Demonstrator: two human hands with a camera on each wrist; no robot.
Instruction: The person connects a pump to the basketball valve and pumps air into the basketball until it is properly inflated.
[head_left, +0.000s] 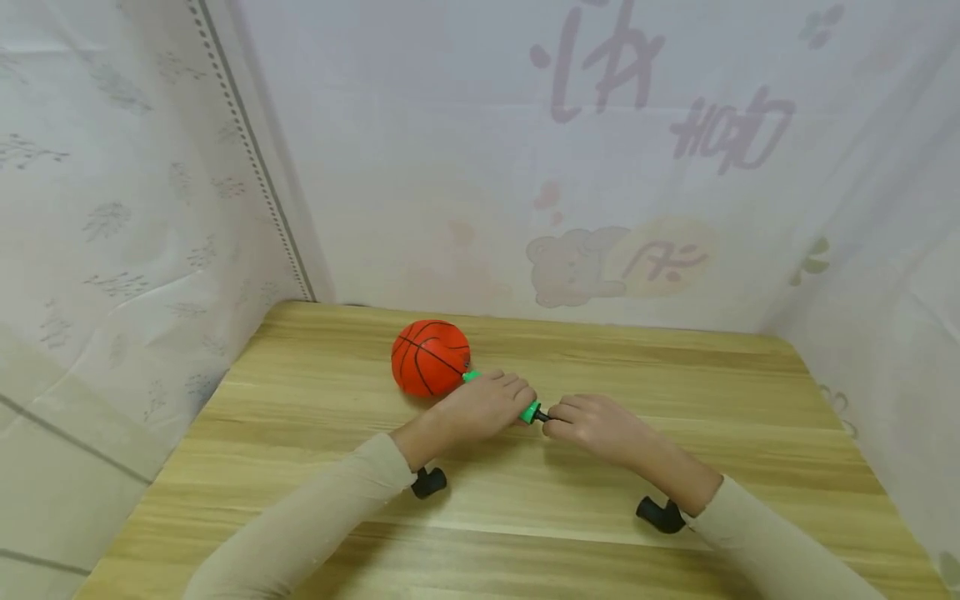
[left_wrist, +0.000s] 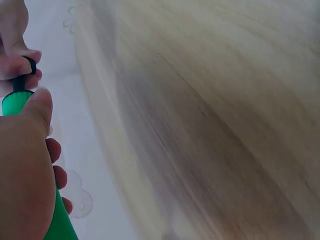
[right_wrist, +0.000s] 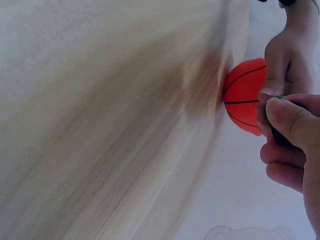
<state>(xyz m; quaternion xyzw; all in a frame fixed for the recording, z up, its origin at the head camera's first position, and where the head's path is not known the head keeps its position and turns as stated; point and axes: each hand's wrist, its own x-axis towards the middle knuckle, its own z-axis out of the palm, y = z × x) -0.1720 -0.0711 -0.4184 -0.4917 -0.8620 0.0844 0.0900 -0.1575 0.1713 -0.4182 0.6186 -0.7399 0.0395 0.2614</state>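
Note:
A green hand pump (head_left: 531,412) lies across the middle of the head view, its far end right at an orange-red toy basketball (head_left: 429,360) with black lines. My left hand (head_left: 486,406) grips the pump's green barrel, fingers wrapped around it, as the left wrist view shows too. The black pump handle (left_wrist: 29,67) is held by my right hand (head_left: 596,427), its fingers curled over it. Only a short stretch of black rod shows between handle and barrel. In the right wrist view the basketball (right_wrist: 246,95) is partly hidden behind both hands.
Beneath the hands is a wood-grain table (head_left: 525,533). Printed pale curtains (head_left: 450,167) enclose its back and sides. A black wrist mount (head_left: 430,482) sits under the left forearm, and another black mount (head_left: 662,515) under the right one.

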